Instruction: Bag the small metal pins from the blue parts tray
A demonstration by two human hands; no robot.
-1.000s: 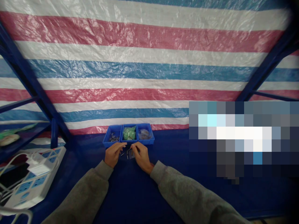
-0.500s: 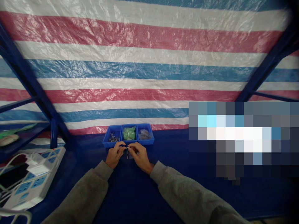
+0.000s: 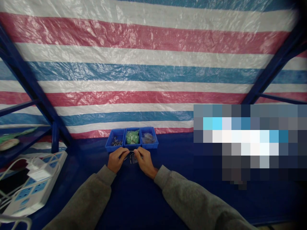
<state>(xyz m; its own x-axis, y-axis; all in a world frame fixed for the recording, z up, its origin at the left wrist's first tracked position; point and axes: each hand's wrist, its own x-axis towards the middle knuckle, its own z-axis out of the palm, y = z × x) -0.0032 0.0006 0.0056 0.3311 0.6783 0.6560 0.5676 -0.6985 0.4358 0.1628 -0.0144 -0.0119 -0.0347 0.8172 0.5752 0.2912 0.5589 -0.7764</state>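
Note:
My left hand (image 3: pixel 117 159) and my right hand (image 3: pixel 145 161) face each other just in front of a row of small blue bins. Both are closed in a pinch, with a small thin shiny piece (image 3: pixel 131 151) stretched between the fingertips; its exact kind is too small to make out. Under the fingers, on the blue tabletop, lie a small clear plastic bag (image 3: pixel 135 159) and a few slim dark and silver pieces (image 3: pixel 130 158). My right fingers partly cover the bag.
The left bin (image 3: pixel 109 142) holds several short dark and silver pieces, the middle bin (image 3: pixel 132 147) a green bag, the right bin (image 3: pixel 155 140) clear plastic bags. A white power strip (image 3: pixel 45 188) with cables lies left. Striped sheeting (image 3: pixel 153 73) hangs behind; the right side is pixelated.
My fingertips have drawn slightly apart, the left hand shifting a little left, so more of the thin piece and the bag below shows. The bins have not moved.

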